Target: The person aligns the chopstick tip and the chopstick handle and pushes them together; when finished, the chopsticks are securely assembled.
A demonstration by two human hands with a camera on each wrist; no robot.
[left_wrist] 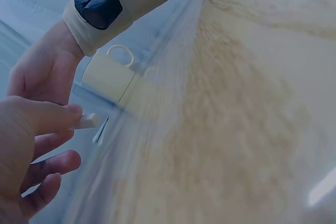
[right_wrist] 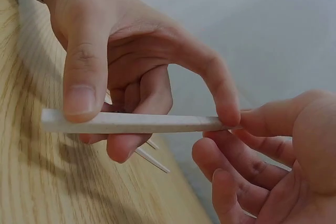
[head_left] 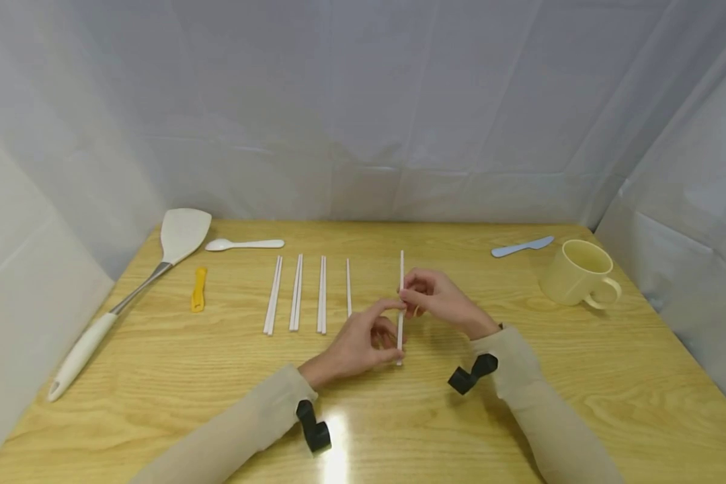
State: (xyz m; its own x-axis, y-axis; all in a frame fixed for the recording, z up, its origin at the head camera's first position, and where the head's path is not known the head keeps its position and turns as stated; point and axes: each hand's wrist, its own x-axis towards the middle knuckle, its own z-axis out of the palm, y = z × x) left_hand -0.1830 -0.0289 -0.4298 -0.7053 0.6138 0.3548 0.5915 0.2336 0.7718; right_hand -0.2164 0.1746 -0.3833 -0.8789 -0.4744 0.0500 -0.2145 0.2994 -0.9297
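Note:
Both hands hold one pale chopstick [head_left: 402, 265], its length pointing away from the body. My left hand [head_left: 353, 344] has its thumb at the near end and a forefinger farther along the stick. Near the middle, the right hand [head_left: 440, 300] pinches it between thumb and fingers. The right wrist view shows the chopstick [right_wrist: 131, 123] off the tabletop. In the left wrist view only its blunt end [left_wrist: 88, 121] shows past the thumb. Just left of the hands lies a single chopstick [head_left: 348, 286], its near end hidden behind the left hand.
Three chopstick pairs [head_left: 322, 296] lie side by side farther left. A spatula [head_left: 184, 232], a white spoon [head_left: 248, 245] and a yellow utensil [head_left: 199, 289] are at the table's left. To the right are a blue knife [head_left: 523, 247] and a yellow mug [head_left: 565, 279].

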